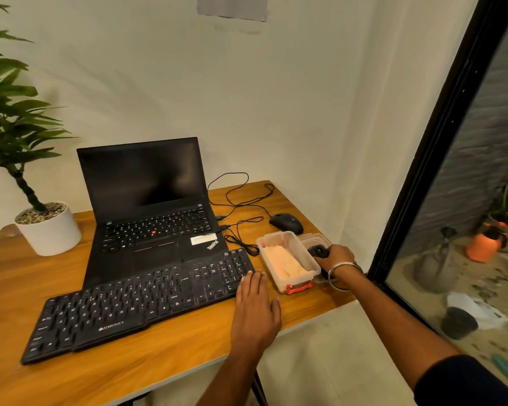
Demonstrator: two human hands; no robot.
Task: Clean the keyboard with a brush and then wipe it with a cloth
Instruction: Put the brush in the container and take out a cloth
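Resting flat, the left hand (255, 306) lies with straight fingers pressed together at the black plastic keyboard (138, 303) edge. The right hand (336, 257) curls its fingers round a black brush (317, 252) beside the clear plastic box (288, 262) on the wooden counter (165, 356).

bench (165, 373): wooden top | front: black keyboard (141, 303) lying askew | behind it: open laptop (147, 206) | left rear: white plant pot (49, 230) | right: mouse (286, 223), loose cables (241, 200), clear plastic box (288, 260) with red latch
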